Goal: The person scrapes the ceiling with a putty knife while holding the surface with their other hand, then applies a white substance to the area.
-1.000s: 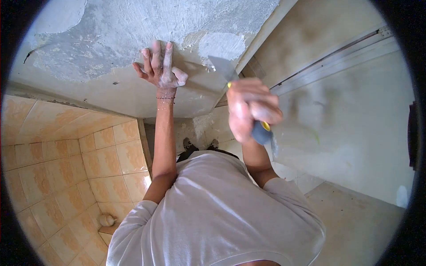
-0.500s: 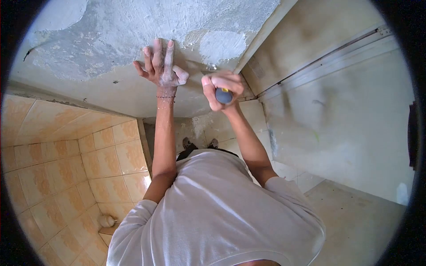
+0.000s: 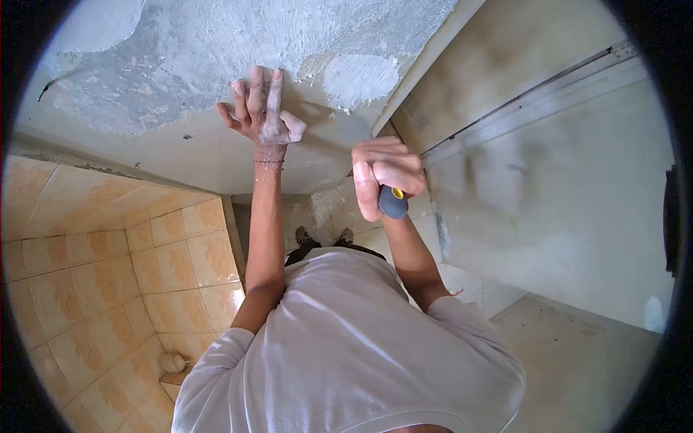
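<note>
My left hand (image 3: 263,112), dusted with white powder, rests with its fingers spread against the wall (image 3: 195,155), at the lower edge of a rough grey patch (image 3: 202,58). My right hand (image 3: 388,173) is wrapped round the dark grey and yellow handle of a scraper (image 3: 393,203), to the right of my left hand. The scraper's blade is hard to make out beyond my fist. Above my right hand, a pale patch (image 3: 361,78) with a ragged lower edge shows near the wall's corner.
Orange-patterned tiles (image 3: 79,289) cover the wall at the lower left, with a small round object (image 3: 173,362) on a ledge. A door panel (image 3: 556,209) stands on the right. My shoes are on the floor (image 3: 328,206) below.
From the first frame to the second, my right hand moved left and up with the scraper; since then it has come back right and down. My left hand has stayed on the wall.
</note>
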Available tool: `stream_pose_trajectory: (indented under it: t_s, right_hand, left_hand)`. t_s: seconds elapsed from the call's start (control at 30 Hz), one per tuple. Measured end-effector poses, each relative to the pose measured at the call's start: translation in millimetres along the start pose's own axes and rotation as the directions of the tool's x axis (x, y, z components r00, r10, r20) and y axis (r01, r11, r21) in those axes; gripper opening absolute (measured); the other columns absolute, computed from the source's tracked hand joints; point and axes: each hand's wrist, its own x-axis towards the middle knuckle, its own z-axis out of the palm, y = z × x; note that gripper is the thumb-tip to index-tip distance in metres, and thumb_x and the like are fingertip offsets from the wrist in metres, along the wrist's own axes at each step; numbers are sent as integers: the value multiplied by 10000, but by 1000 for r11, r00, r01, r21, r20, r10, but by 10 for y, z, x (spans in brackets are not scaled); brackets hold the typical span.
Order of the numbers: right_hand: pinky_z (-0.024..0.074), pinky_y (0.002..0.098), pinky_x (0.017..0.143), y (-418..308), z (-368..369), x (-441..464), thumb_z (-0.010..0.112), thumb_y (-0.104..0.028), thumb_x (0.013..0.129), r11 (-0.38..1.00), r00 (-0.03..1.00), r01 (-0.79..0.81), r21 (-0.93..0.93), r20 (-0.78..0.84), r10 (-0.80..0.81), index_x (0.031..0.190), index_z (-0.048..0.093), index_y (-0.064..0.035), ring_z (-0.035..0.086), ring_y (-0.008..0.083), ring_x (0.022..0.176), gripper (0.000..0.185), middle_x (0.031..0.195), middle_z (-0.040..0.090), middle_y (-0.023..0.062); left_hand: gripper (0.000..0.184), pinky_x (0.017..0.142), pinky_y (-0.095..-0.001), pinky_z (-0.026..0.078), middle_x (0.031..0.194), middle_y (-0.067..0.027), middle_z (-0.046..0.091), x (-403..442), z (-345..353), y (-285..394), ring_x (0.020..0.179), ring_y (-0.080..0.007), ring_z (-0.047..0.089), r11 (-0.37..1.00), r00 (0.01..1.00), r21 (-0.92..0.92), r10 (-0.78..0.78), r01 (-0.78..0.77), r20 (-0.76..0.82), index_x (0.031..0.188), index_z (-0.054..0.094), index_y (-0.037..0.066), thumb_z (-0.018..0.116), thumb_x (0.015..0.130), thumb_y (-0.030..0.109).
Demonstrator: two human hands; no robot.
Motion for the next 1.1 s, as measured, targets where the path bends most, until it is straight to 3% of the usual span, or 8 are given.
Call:
stream_pose_trajectory:
  t_s: [0.13, 0.3, 0.5, 0.57, 0.77, 0.9, 0.97, 1.1]
  right_hand:
    - [326, 283, 364, 340, 148, -154, 550, 106, 744, 977, 996, -93, -190, -13, 92, 554, 288, -65, 378, 156, 359, 366, 456, 388, 19]
    - [309, 287, 346, 62, 99, -77, 530, 120, 758, 994, 991, -105, -40, -89, 101, 571, 294, -54, 355, 143, 356, 348, 468, 397, 15]
    - [294, 283, 333, 116, 137, 165, 519, 121, 754, 992, 992, 124, -25, -13, -125, 583, 313, -45, 343, 135, 353, 315, 478, 407, 23]
    - [256, 272, 329, 418, 226, -178, 491, 116, 757, 986, 993, -117, -123, -28, 114, 571, 278, -65, 312, 117, 349, 336, 470, 373, 17]
    - [271, 273, 354, -92, 143, 164, 522, 95, 775, 987, 997, -69, 144, -15, 72, 568, 335, -44, 336, 138, 355, 311, 463, 407, 26]
    - [270, 266, 361, 233, -46, 116, 532, 84, 788, 987, 998, -35, 156, -51, 44, 558, 323, -41, 337, 133, 358, 336, 461, 406, 14]
    - [234, 257, 353, 521, -90, -143, 514, 66, 811, 907, 917, -392, -155, -148, 371, 550, 246, -73, 303, 97, 359, 399, 453, 358, -16]
    - [231, 255, 361, 221, -98, -157, 523, 23, 839, 947, 953, -293, -130, -124, 278, 533, 279, -65, 312, 89, 367, 401, 450, 356, -20]
  left_hand:
    - [916, 1174, -479, 50, 1386, -83, 500, 8, 19, 11, 1391, -269, 310, 1000, 999, -29, 4, -6, -42, 1262, 602, 173, -21, 875, 722]
    - [913, 1168, -484, 70, 1383, -82, 504, 18, 3, 4, 1372, -267, 337, 1000, 1000, 23, -19, 19, 12, 1241, 619, 172, -15, 878, 719]
    - [890, 1168, -487, 75, 1371, -81, 516, 17, 19, 23, 1375, -265, 336, 1000, 999, -30, 0, -1, -54, 1224, 631, 169, -6, 893, 694]
    - [902, 1170, -488, 79, 1361, -77, 524, 22, -8, 38, 1377, -263, 334, 999, 999, -10, -40, 40, -11, 1215, 637, 173, -17, 889, 701]
    - [891, 1172, -489, 73, 1366, -76, 518, 3, 54, -22, 1390, -257, 312, 999, 997, -36, 16, -19, -76, 1218, 633, 179, -27, 898, 685]
    - [900, 1175, -481, 52, 1354, -80, 529, 17, 1, 15, 1390, -258, 312, 1000, 1000, -16, -12, 12, -20, 1226, 628, 176, -31, 894, 691]
    - [903, 1175, -479, 48, 1355, -82, 529, 22, 10, 11, 1389, -259, 311, 1000, 999, -24, -5, 4, -32, 1228, 627, 174, -27, 891, 698]
    - [927, 1176, -472, 46, 1359, -85, 527, 18, 9, 15, 1387, -263, 312, 1000, 1000, -29, -11, 10, -26, 1229, 626, 168, -30, 876, 720]
